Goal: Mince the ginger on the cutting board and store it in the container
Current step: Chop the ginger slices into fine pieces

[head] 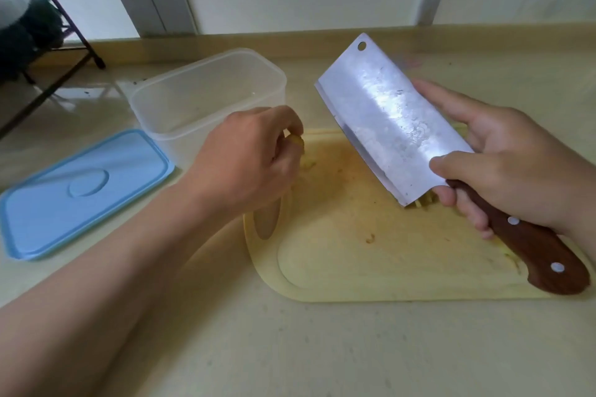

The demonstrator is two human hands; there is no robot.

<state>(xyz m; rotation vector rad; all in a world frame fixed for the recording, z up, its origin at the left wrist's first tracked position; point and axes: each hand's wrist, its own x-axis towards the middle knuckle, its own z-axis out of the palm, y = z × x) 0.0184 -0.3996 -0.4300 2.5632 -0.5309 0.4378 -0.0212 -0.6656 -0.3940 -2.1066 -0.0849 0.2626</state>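
- Your left hand (248, 155) curls over the cutting board's (338, 267) far-left corner, fingertips pinching a ginger piece (295, 141) just beside the open container (206, 90).
- Your right hand (503, 167) grips the cleaver (387, 119) (blade raised, flat face up), forefinger along its far side; ginger bits (419, 202) lie beneath.
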